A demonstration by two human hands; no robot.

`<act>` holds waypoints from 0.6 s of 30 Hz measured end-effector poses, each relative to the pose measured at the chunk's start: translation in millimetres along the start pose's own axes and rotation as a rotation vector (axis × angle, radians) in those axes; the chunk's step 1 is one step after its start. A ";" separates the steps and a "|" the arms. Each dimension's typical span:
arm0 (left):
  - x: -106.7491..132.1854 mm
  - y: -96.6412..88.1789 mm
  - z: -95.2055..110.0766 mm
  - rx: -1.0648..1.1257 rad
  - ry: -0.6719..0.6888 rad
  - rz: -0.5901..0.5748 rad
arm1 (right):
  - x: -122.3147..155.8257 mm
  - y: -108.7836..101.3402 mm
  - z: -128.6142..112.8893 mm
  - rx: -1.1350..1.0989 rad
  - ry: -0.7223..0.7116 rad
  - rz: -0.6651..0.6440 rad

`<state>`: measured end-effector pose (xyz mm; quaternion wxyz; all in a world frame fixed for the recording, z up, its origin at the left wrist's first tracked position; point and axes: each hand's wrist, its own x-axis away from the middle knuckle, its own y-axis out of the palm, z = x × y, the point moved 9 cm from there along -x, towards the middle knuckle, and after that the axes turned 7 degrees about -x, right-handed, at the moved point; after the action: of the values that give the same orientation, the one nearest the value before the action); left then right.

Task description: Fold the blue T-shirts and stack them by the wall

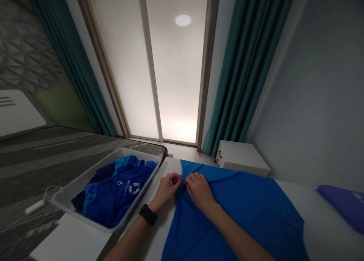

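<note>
My left hand (pixel 166 191) and right hand (pixel 199 191) are clamped on the blue shirt (pixel 244 211), close together, beside the white tray (pixel 87 174) of blue clothes (pixel 113 193).

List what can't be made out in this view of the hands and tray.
Head view:
- Left hand fingertips: hidden by its curled fingers and the blue cloth.
- Print on the dark blue clothes in the white tray: creased, too small.
- Purple item: cut off by the right edge.
</note>
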<state>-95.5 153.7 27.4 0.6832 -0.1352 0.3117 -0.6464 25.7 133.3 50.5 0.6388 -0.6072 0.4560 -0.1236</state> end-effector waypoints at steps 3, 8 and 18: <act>7.5 3.0 7.0 -0.232 0.052 -0.052 | 5.9 6.4 -5.1 -0.001 -0.025 -0.056; 14.2 21.5 1.0 -0.478 0.086 -0.182 | 12.9 16.1 -4.3 -0.049 -0.012 -0.121; 13.3 -4.8 20.3 -0.391 0.180 -0.061 | 33.9 3.3 2.5 -0.254 -0.051 -0.128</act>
<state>-87.6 135.8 42.5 0.5937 -0.2160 0.4866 -0.6035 45.1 111.6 32.6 0.5588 -0.7140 0.4121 -0.0898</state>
